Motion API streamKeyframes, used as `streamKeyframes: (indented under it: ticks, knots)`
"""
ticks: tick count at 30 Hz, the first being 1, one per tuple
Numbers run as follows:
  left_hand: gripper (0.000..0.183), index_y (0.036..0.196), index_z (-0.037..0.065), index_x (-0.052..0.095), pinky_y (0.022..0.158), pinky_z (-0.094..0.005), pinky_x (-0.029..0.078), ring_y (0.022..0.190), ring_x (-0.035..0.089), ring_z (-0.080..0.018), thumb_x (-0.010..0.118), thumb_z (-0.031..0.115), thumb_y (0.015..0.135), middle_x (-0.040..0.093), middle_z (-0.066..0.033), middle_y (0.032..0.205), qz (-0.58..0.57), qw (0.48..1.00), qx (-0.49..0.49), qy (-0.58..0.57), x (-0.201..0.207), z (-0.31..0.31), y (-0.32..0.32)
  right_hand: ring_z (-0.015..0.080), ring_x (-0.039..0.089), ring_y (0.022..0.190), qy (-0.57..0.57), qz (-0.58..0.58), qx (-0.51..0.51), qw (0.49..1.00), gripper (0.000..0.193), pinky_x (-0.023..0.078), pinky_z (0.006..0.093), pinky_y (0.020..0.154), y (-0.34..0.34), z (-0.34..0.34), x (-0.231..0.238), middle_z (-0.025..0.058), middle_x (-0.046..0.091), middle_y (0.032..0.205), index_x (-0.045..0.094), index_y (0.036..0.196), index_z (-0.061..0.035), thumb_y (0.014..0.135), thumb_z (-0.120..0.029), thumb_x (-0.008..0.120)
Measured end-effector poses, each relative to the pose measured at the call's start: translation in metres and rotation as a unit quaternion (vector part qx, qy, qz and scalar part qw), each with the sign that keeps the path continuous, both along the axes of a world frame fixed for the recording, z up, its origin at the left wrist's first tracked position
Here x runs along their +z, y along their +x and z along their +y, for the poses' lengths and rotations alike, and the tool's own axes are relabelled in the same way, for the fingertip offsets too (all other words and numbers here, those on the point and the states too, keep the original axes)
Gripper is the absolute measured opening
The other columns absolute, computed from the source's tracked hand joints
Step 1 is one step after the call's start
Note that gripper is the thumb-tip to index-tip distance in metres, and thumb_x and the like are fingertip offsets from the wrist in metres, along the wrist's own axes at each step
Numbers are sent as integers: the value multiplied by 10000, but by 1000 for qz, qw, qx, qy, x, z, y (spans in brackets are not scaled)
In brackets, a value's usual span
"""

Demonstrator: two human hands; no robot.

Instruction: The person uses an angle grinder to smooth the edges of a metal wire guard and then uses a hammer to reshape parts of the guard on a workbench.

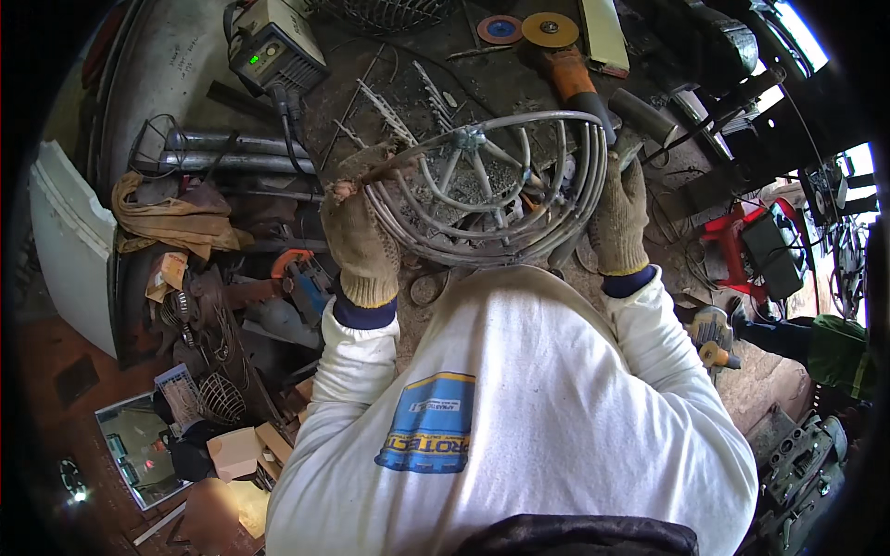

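A half-round frame of bent metal rods (471, 141), with a straight bar across the top and curved ribs below, is held up in front of my chest. My left hand (360, 236), in a beige knitted glove with a bare fingertip poking out, grips its left end. On the opposite side, my right hand (619, 218) in a matching glove is closed around the outer ribs; its inner fingers are partly hidden. Behind the right end lies an orange angle grinder (567, 74) with a tan disc, its handle close to my right fingertips.
Serrated rods (387, 113) and grey debris lie behind the frame. A welding machine (278, 51) with a green display stands far left, near metal tubes (236, 144). A brown cloth (171, 218) lies left. At right are a red stool (732, 246) and another person's green clothing (839, 357).
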State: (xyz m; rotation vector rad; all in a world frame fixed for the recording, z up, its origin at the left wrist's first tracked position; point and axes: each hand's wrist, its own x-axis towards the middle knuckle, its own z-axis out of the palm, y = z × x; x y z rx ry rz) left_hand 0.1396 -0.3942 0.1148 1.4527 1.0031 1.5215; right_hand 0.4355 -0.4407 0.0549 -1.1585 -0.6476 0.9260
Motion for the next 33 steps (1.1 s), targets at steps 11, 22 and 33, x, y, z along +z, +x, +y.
streamKeyframes:
  ticks: [11,22,33]
  knots:
    - [579,1017,-30,673,755,-321,560,825,706,-208,474,513,1048,715,-120,924,29,996,85,-16,2,-3,-10,164,631,981,68,-91,10,994,368,503,323,880,-3,22,-2,91,682,1124,591,1288,-5,1064,-296,581]
    - [524,800,-6,695,607,-364,432,635,581,-201,696,499,938,618,-98,658,176,959,217,43,43,-4,11,163,618,650,169,-233,94,953,376,513,289,606,-27,-47,65,118,678,931,552,1280,44,1049,-251,522]
    - [405,759,8,653,563,-371,410,569,544,-250,647,350,976,564,-87,600,261,930,213,146,51,-4,16,378,721,790,118,-451,99,879,375,575,449,672,-39,-42,92,187,697,882,578,1164,-13,880,-188,748]
